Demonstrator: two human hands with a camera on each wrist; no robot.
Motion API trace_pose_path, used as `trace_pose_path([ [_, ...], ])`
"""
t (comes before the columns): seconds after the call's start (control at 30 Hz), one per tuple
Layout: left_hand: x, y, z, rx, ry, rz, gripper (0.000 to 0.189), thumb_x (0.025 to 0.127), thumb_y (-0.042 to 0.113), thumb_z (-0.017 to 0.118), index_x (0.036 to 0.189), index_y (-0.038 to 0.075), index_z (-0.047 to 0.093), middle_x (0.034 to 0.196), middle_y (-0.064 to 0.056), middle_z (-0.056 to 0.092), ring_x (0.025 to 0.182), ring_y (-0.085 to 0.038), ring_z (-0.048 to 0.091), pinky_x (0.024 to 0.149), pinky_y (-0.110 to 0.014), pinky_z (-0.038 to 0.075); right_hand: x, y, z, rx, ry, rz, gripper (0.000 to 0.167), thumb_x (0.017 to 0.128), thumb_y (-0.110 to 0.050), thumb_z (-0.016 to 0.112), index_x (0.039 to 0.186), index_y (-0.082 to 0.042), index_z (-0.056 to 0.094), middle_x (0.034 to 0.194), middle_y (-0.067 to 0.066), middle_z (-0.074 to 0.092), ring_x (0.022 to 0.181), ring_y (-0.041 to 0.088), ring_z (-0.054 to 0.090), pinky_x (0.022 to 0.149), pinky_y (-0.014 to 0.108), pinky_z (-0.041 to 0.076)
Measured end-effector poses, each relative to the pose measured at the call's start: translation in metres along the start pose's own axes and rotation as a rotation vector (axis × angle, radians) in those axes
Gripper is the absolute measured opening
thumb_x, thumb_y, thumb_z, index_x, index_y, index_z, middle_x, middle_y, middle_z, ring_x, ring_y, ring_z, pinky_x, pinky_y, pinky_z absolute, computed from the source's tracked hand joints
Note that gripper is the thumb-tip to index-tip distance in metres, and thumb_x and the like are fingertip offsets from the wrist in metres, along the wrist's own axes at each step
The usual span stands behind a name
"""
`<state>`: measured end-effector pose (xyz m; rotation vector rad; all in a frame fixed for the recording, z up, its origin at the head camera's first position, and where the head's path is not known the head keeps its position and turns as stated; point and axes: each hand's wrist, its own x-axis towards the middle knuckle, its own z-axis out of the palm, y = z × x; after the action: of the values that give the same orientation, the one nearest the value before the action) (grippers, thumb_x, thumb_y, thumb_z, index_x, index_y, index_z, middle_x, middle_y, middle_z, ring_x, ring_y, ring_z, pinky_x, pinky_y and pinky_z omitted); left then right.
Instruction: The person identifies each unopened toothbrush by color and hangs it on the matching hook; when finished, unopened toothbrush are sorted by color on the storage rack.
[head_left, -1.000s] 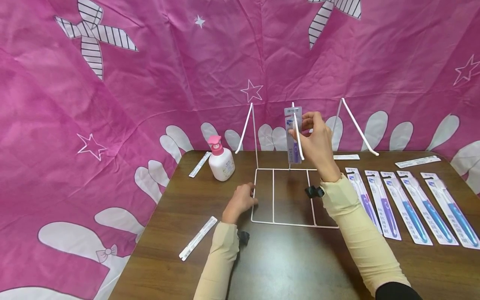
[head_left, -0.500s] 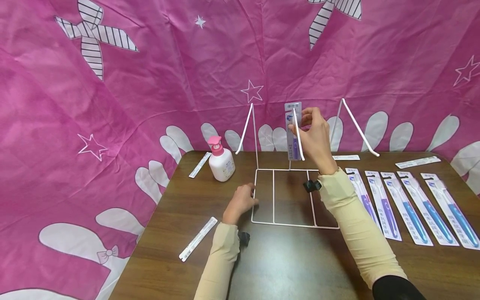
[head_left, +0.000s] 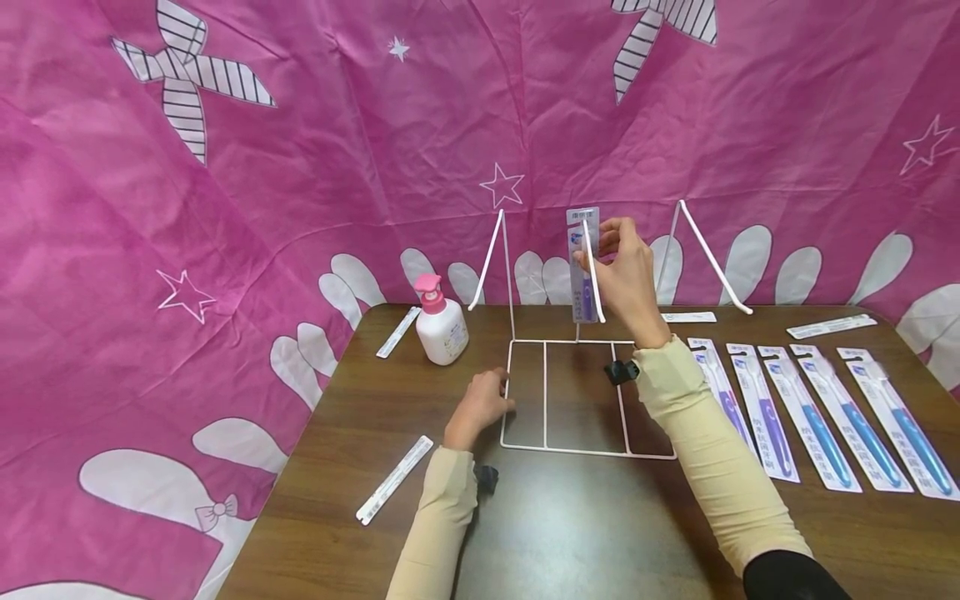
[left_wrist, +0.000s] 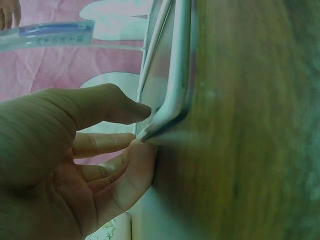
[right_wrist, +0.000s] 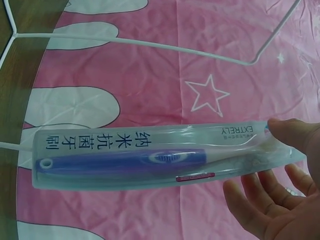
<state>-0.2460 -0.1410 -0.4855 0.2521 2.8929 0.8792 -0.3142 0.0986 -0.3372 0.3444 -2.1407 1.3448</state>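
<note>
In the head view my right hand (head_left: 626, 267) pinches a packaged toothbrush (head_left: 582, 287) with a purple handle. The package stands upright at the middle prong (head_left: 593, 275) of a white wire rack (head_left: 546, 392). That prong slopes down in front of the package face; whether it passes through the hanging slot I cannot tell. The right wrist view shows my thumb and fingers at the head end of the toothbrush pack (right_wrist: 120, 160). Low at the rack's left side, my left hand (head_left: 480, 404) holds the base wire; in the left wrist view its thumb and fingers meet around the wire corner (left_wrist: 172, 97).
Several packaged toothbrushes (head_left: 813, 425) lie in a row at the right. A white pump bottle (head_left: 442, 333) with a pink top stands left of the rack. Narrow white strips (head_left: 394, 480) lie about the wooden table (head_left: 322, 467). A pink curtain (head_left: 337, 167) hangs behind.
My right hand has lifted the toothbrush package slightly, and it now covers the top of the middle prong. The left hand stays on the rack's wire. The head view has shifted a little.
</note>
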Motion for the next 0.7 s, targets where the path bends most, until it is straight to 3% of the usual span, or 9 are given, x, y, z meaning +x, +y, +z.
trace_pose_path([
  [0.3,-0.002,0.001,0.000,0.004,0.009,0.011,0.045,0.079,0.005,0.080,0.120,-0.003,0.064,0.089,-0.010,0.065,0.080,-0.025,0.060,0.074,-0.040,0.053,-0.006,0.010,-0.001,-0.028,-0.034,-0.008,0.042,0.083,-0.002,0.079,0.116,0.008,0.054,0.095,0.025,0.067,0.086,0.037,0.065,0.078,0.045,0.054],
  [0.7,-0.001,0.000,0.000,0.013,0.006,0.014,0.045,0.079,0.005,0.081,0.119,-0.002,0.064,0.087,-0.010,0.063,0.078,-0.025,0.059,0.073,-0.040,0.053,-0.037,0.051,-0.016,-0.131,-0.144,0.048,0.025,0.087,-0.005,0.071,0.106,0.006,0.060,0.094,0.025,0.067,0.085,0.037,0.064,0.077,0.042,0.047],
])
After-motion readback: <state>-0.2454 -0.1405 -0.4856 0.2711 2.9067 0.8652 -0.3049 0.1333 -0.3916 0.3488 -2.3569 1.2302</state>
